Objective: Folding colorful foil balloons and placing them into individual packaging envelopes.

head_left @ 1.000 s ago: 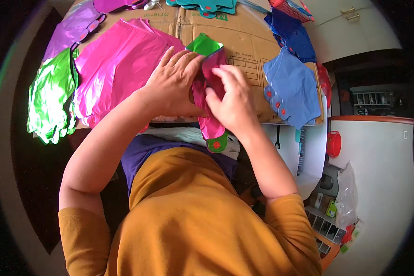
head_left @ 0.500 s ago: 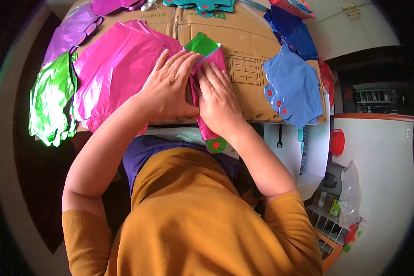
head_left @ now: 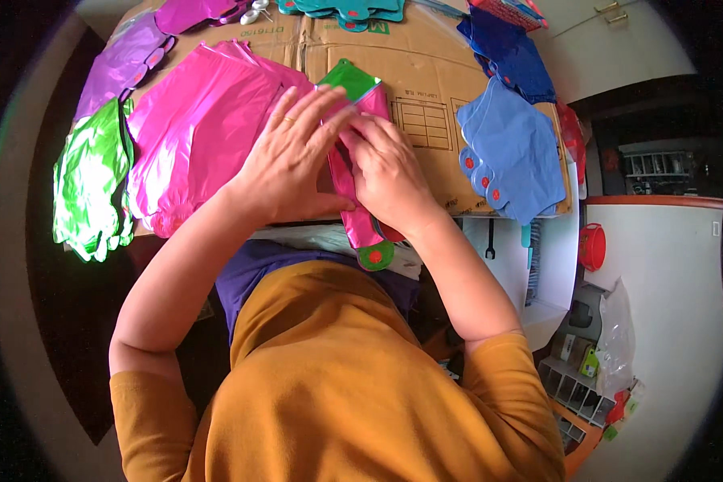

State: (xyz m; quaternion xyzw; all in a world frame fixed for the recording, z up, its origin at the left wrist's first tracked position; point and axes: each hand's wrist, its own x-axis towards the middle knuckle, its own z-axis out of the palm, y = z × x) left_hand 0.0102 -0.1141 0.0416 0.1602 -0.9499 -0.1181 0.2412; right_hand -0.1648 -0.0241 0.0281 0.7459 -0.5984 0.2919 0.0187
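Note:
A narrow folded strip of shiny pink foil (head_left: 365,230) lies lengthwise on the cardboard, its lower end hanging past the near edge. It has a green foil top (head_left: 352,79) and a rounded green tip with a red dot. My right hand (head_left: 390,175) is on the strip, fingers bent and closed together at its fold; the fingertips are partly hidden. Beside it, my left hand (head_left: 289,157) has its fingers spread, slightly blurred, over the strip's left side, with the thumb reaching toward it. To the left lies a pile of pink foil pieces (head_left: 205,128).
Cardboard (head_left: 422,68) covers the worktop. Around its edge lie green foil (head_left: 92,181), purple foil (head_left: 124,64), teal foil (head_left: 345,10), dark blue foil (head_left: 510,56) and light blue foil pieces (head_left: 518,153). A white box (head_left: 550,265) stands below right, near a red basket (head_left: 592,247).
My right fingers have gone from lying stretched along the strip to bent in at its fold. My left fingers have spread and lifted a little.

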